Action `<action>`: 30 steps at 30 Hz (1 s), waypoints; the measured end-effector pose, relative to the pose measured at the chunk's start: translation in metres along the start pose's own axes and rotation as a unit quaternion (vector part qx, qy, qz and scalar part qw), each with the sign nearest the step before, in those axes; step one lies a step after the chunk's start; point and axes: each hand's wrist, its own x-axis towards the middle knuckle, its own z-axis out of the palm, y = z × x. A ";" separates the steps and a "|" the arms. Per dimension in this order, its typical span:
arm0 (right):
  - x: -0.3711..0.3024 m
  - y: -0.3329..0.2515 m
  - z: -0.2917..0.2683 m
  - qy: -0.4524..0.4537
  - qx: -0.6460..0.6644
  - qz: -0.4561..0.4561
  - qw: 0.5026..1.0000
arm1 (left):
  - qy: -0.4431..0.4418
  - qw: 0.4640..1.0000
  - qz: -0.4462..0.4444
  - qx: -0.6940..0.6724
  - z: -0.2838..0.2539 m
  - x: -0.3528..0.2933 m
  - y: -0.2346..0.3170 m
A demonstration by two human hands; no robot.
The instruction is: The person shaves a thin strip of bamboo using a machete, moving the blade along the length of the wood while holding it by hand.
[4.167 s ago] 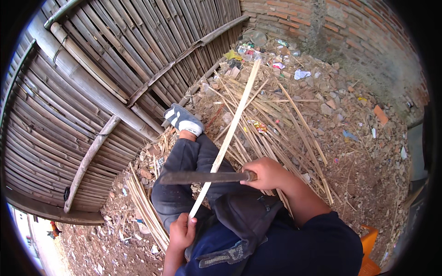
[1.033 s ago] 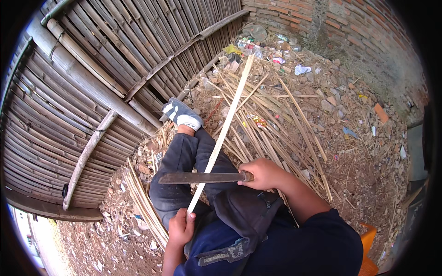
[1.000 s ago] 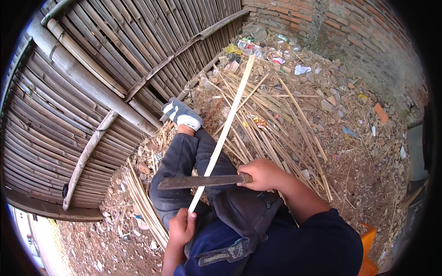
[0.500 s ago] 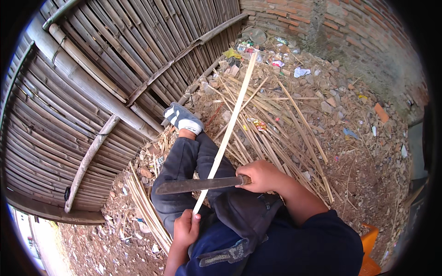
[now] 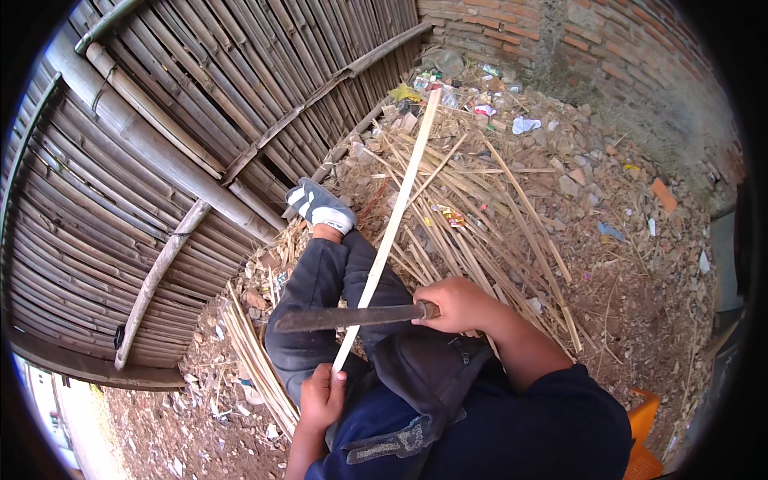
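My left hand (image 5: pixel 322 398) is closed round the near end of a long pale bamboo strip (image 5: pixel 394 224), which slants up and away past my legs. In my right hand (image 5: pixel 458 306) is the handle of a machete (image 5: pixel 344 318). Its dark, worn blade points left and lies across the strip, a little beyond my left hand. Whether the edge bites into the strip, I cannot tell. Beneath both are my dark trousers (image 5: pixel 308 280), and past them a grey and white shoe (image 5: pixel 320 206).
Several loose bamboo strips (image 5: pixel 472 232) lie scattered ahead to the right. Another bundle of strips (image 5: pixel 254 360) rests by my left leg. A bamboo fence (image 5: pixel 216 88) rises at left, a brick wall (image 5: pixel 600 56) behind. An orange plastic object (image 5: pixel 642 432) shows beside me. Rubble and litter cover the ground.
The strip's far end has shifted slightly to the left. The machete stays across it, its blade moved very slightly to the right. Both hands keep their hold.
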 end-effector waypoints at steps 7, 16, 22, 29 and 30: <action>0.001 -0.003 -0.002 0.013 0.001 0.020 1.000 | 0.006 0.999 -0.017 -0.029 0.001 -0.003 0.002; 0.000 0.005 -0.014 0.062 -0.025 0.008 0.998 | 0.006 1.000 -0.025 -0.004 -0.005 -0.005 -0.003; 0.005 -0.011 -0.003 -0.002 0.002 -0.010 1.000 | -0.008 1.000 -0.006 -0.026 0.004 -0.001 0.003; 0.003 0.002 -0.014 0.074 -0.003 0.022 0.997 | 0.013 0.999 -0.021 -0.022 -0.003 -0.006 -0.006; 0.002 0.002 -0.012 0.058 0.002 0.027 0.998 | 0.014 0.999 -0.019 -0.028 0.000 -0.006 -0.005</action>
